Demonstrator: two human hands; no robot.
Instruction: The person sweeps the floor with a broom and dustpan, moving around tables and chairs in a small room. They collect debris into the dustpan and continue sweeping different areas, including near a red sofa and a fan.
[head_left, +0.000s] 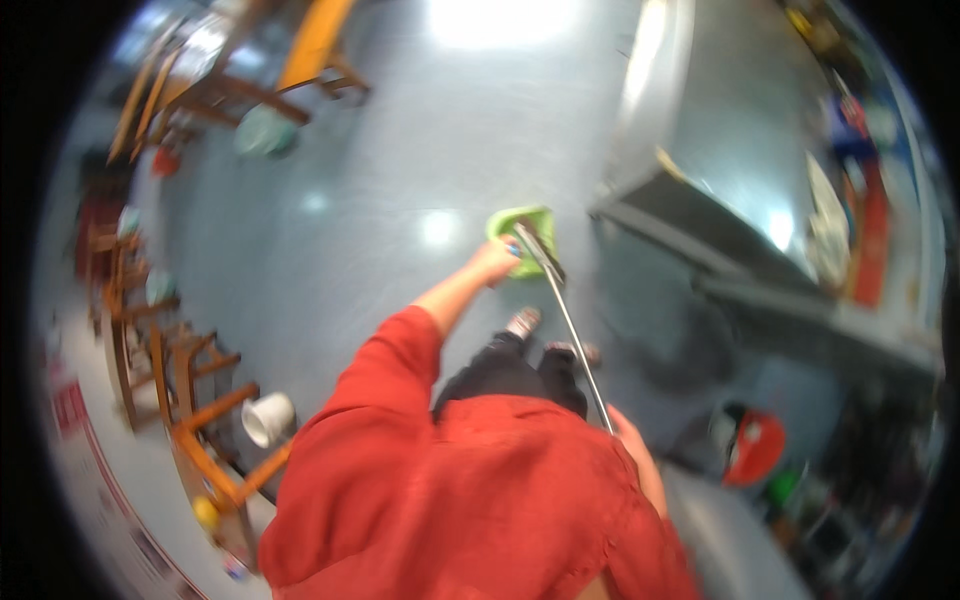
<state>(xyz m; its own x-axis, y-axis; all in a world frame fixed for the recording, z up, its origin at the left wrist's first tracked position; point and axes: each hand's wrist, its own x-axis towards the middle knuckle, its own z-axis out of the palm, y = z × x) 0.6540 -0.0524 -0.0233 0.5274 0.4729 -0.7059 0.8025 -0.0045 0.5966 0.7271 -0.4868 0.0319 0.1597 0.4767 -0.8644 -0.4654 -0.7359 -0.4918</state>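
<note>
My left hand (496, 260) is closed around what looks like the handle of a green dustpan (541, 262), which is in front of my feet. A broom with a metal pole (574, 330) slants from lower right to upper left, and its narrow head (538, 250) lies over the dustpan. Near the lower end of the pole in the picture, my right hand (628, 435) grips it beside my red shirt; part of that hand is hidden by the sleeve and pole.
Wooden stools (217, 442) line the left side, with a white bin (268, 418) beside them. A wooden table stands upper left, near a teal bag (264, 132) on the floor. Right of me are a metal-topped table (720, 150) and a red container (756, 448).
</note>
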